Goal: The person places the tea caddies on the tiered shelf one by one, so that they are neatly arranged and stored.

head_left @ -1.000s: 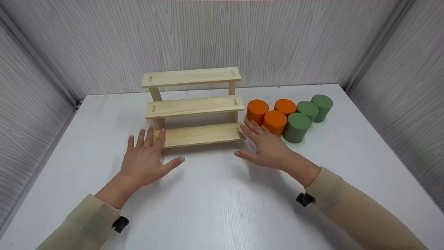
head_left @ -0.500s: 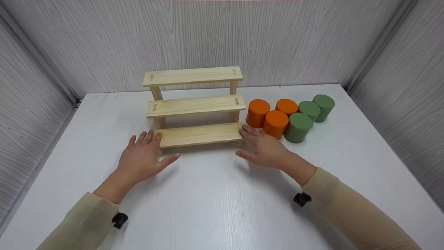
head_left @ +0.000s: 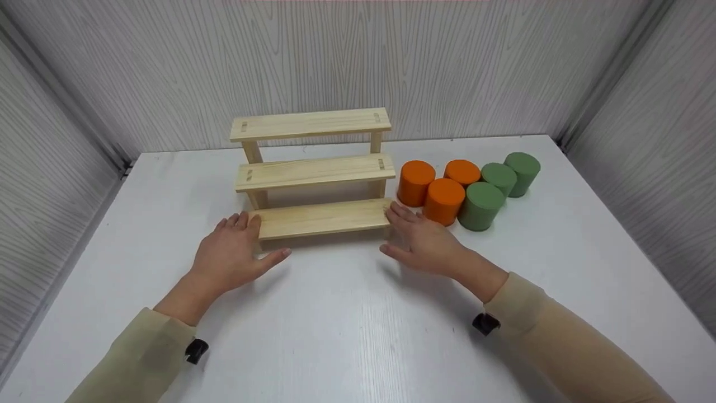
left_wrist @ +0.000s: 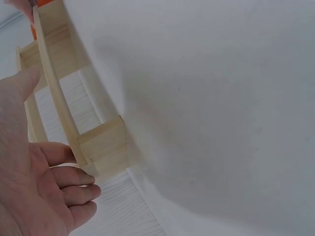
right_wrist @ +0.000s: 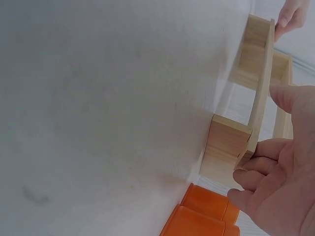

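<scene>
A pale wooden three-step shelf stand [head_left: 324,220] stands on the white table. My left hand [head_left: 228,254] is at the left end of its lowest board, index finger over the board's edge and thumb held apart. In the left wrist view the other fingertips [left_wrist: 81,195] lie beside the board's end. At the opposite end, my right hand [head_left: 428,243] touches the board's corner with its fingers, its thumb spread off in front. The right wrist view shows those fingers [right_wrist: 252,179] bent slightly against the end of the board [right_wrist: 261,93]. Neither hand wraps round the board.
Right of the stand are three orange cylinders [head_left: 444,201], close beside my right fingers. Three green cylinders [head_left: 481,207] stand just beyond them. A wood-grain panel [head_left: 313,61] rises behind the table [head_left: 335,336], with side panels left and right.
Both hands have come down to the ends of the lowest board, the left drawing its spread fingers together. The stand sits very slightly farther right in view; the cylinders stay in the same arrangement.
</scene>
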{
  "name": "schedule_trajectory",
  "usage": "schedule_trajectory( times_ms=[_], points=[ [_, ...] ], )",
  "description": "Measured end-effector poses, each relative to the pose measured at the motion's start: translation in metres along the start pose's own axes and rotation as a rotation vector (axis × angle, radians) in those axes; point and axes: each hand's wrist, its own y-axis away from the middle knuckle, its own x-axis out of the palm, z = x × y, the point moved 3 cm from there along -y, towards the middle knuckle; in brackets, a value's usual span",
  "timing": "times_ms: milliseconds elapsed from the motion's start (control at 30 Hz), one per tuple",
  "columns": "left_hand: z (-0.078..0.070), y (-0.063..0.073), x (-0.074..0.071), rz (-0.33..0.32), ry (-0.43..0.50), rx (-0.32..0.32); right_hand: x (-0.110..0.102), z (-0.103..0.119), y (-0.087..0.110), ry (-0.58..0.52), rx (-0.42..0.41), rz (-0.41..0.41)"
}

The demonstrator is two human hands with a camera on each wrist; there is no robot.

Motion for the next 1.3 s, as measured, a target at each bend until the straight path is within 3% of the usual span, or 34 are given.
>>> schedule_trajectory(
  times_ms=[300,1033,1300],
  points=[
    [-0.003,0.002,-0.002,-0.019,-0.05,0.008,-0.002,0.002,0.005,0.007,0.006,0.006],
    [-0.029,0.026,-0.002,-0.062,-0.039,0.083,-0.004,-0.002,0.05,-0.001,-0.065,-0.031],
    [-0.038,0.037,-0.002,-0.058,-0.04,0.098,-0.003,0.002,0.066,-0.014,-0.032,-0.018]
  ],
)
